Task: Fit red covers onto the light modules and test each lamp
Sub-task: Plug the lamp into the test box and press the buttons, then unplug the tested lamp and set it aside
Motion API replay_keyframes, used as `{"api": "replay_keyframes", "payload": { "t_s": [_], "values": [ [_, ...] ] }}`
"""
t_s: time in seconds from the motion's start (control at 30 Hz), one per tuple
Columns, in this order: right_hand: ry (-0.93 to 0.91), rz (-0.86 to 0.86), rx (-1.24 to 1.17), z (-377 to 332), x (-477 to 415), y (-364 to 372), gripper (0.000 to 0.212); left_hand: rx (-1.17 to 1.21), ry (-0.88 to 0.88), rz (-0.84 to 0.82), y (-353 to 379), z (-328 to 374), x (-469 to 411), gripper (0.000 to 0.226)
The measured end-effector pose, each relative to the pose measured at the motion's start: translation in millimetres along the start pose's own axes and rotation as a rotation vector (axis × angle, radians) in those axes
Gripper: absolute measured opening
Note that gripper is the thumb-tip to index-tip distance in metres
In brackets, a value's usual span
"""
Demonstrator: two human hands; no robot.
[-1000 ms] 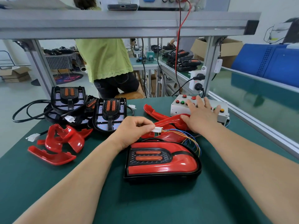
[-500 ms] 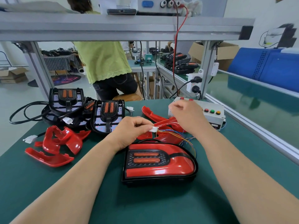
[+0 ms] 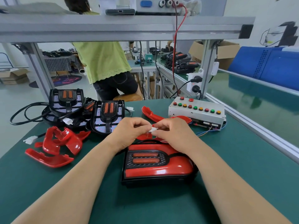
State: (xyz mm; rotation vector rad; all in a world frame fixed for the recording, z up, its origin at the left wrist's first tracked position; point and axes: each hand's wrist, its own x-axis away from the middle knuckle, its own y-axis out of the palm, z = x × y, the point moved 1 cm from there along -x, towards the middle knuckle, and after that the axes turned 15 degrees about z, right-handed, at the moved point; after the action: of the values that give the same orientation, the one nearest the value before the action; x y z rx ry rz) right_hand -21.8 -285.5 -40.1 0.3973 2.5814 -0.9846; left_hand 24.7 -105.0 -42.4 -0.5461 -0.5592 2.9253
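A: You have the green mat [image 3: 226,183] under everything. Dead centre on it, just below your wrists, sits the covered lamp [image 3: 158,168]. Its red cover is seated on the black housing and two orange strips face up.

B: At ten o'clock from that lamp, your bare light modules [image 3: 106,117] lie overlapping in a heap near the mat's far edge.

A: At nine o'clock, nearer to you than the modules, the loose red covers [image 3: 61,141] are piled, with one lying flat at the front of the pile. Another red cover [image 3: 150,113] lies at twelve o'clock, partly hidden behind your hands.

B: At one o'clock stands the white test box [image 3: 196,111], with red, green and yellow buttons on top. Thin coloured wires [image 3: 205,132] run from its near side toward your right wrist.

A: Your left hand [image 3: 129,131] and right hand [image 3: 173,135] meet over the lamp's far edge, with the fingers curled in.

B: Between them you pinch the white connector [image 3: 152,129], with fingertips of each hand on it from either side. I cannot tell whether its halves are mated.
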Motion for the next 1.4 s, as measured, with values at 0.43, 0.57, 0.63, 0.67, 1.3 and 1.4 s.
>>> {"api": "replay_keyframes", "payload": {
  "t_s": [0.43, 0.57, 0.63, 0.67, 1.3, 1.4],
  "values": [
    [0.207, 0.017, -0.308, 9, -2, -10, 0.039, 0.035, -0.002, -0.076, 1, 9, 0, 0.015],
    [0.209, 0.011, -0.319, 10, -2, -15, 0.032, 0.048, 0.016, -0.103, 2, 12, 0, 0.013],
    [0.204, -0.004, -0.327, 10, -1, -17, 0.031, 0.051, 0.015, -0.114, 2, 12, 1, 0.013],
    [0.196, -0.009, -0.323, 9, -1, -17, 0.030, 0.043, 0.017, -0.119, 2, 12, 1, 0.013],
    [0.185, 0.145, 0.478, 51, -12, -32, 0.014, -0.173, -0.016, -0.042, -7, -10, -8, 0.016],
    [0.167, 0.171, 0.484, 51, -13, -31, 0.019, -0.259, 0.060, -0.007, -7, -8, -9, 0.024]
  ]
}}
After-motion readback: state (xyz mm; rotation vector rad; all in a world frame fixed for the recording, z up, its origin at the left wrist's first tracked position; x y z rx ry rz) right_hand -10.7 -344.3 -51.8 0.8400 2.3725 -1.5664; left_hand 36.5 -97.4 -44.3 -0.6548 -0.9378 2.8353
